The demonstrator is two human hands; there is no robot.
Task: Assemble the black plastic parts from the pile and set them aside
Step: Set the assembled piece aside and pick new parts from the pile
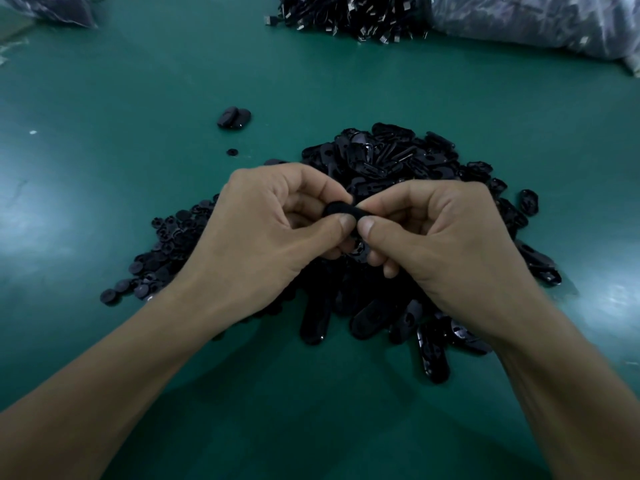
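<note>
Both hands meet above the heap of black plastic parts (pixel 381 161) on the green table (pixel 138 81): left hand (pixel 263 230) and right hand (pixel 440 237) together pinch one small black oval plastic piece (pixel 341 210). Two assembled black oval pieces (pixel 234 117) lie far left of the heap.

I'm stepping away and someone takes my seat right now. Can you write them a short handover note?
Hands: left hand and right hand both pinch one black part between thumb and fingers, above the pile.
Small round pieces lie along the pile's left edge.
Done: two or so set-aside pieces, apparently finished, rest on the green table beyond the pile, to its left.
Left: finish the held part, then work through the pile, which is large.
</note>
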